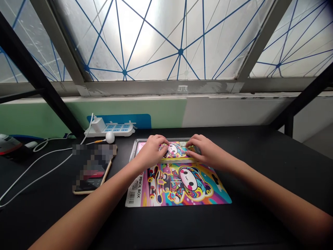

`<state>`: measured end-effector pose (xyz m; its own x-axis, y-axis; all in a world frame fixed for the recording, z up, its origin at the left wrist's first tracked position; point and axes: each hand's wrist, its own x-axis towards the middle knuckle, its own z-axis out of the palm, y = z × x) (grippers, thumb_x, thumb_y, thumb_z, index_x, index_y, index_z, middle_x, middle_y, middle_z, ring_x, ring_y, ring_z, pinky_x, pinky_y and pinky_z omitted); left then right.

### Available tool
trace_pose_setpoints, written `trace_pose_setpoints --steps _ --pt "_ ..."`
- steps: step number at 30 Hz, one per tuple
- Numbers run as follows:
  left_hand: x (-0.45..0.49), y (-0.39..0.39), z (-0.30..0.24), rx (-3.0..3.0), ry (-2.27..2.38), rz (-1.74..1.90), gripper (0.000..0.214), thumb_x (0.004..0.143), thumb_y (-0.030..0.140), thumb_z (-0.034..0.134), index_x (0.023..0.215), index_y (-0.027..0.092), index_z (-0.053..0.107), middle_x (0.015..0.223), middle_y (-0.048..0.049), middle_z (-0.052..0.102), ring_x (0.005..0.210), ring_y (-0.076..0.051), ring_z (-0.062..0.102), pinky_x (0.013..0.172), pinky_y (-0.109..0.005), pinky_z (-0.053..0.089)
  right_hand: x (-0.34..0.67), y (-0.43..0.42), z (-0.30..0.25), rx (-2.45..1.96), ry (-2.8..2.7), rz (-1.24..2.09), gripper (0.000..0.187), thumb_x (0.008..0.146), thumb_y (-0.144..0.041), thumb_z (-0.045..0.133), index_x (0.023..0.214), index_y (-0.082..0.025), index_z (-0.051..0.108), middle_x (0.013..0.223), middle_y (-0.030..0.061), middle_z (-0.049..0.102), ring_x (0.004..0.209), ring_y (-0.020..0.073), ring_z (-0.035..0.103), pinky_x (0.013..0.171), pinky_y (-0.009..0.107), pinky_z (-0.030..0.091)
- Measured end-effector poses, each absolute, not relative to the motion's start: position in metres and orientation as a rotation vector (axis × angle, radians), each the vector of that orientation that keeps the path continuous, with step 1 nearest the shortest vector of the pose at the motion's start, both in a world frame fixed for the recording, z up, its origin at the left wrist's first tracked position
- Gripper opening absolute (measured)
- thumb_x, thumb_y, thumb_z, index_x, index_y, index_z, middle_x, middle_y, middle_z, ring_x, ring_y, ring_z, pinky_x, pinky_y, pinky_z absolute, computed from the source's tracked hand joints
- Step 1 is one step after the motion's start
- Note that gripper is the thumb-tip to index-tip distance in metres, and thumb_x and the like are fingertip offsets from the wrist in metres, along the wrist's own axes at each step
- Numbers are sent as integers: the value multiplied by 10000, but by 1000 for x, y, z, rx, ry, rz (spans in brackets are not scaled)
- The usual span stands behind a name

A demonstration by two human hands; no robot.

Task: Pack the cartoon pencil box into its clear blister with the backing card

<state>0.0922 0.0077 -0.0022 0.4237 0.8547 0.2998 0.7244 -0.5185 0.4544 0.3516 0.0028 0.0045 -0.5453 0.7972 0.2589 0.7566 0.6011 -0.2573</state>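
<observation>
And here we go: a bare left hand point(150, 151) and a bare right hand point(208, 151), slim fingers, smooth backs, then the left forearm point(88, 205) and right forearm point(275, 194), slender and bare right out to the frame's edge!

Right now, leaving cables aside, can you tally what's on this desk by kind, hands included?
Hands: 2, the left hand and the right hand
Pencil box: 1
Phone: 1, partly blurred
Power strip: 1
Charger plug: 1
White round cable end: 1
Cut-off device: 1, at the left edge
Total: 8
</observation>
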Motion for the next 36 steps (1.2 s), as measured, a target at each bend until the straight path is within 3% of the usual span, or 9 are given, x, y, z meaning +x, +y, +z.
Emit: trace_pose_setpoints --steps 5,10,18,26,32,36 --pt "84 1 1 2537 1353 555 317 990 399 512 1241 288 671 1376 -39 659 1293 -300 545 1205 -605 232 354 18 12 -1294 -2544 283 514 853 -598 659 1193 -212 648 1194 142 625 1100 329 593 917 510 523" --pt "50 -3 6 2589 1382 406 431 981 499 530 1334 272 626 1477 -75 585 1354 -325 504 1127 -522 377 355 31 24 -1347 -2629 369 629 768 -658 710 1223 -226 670 1193 137 620 1108 339 599 910 483 543" --pt "31 -6 -1 2624 1564 442 564 962 539 559 1430 227 525 1455 -114 585 1343 -327 506 1126 -509 383 347 40 32 -1410 -2651 335 614 627 -673 813 1026 -230 664 1149 118 602 1050 340 594 848 452 538" --pt "24 -3 4 2648 1648 542 692 906 579 647 1461 191 504 1406 -149 617 1297 -357 539 1099 -523 404 347 24 22 -1312 -2528 80 533 666 -519 848 1040 -239 591 1120 108 667 1046 341 616 867 474 501" --pt "18 0 2 2663 1609 666 741 854 522 747 1455 165 503 1334 -154 652 1249 -353 570 1068 -502 442 348 10 7 -1280 -2399 10 536 706 -385 866 1129 -225 580 1114 91 728 1128 346 652 1128 583 377" --pt "20 -2 7 2706 1506 771 639 855 432 772 1396 180 547 1219 -126 682 1128 -315 635 988 -461 503 346 1 4 -1047 -2311 -153 399 801 -274 809 1119 -208 578 1102 108 705 1058 311 649 1010 518 489"
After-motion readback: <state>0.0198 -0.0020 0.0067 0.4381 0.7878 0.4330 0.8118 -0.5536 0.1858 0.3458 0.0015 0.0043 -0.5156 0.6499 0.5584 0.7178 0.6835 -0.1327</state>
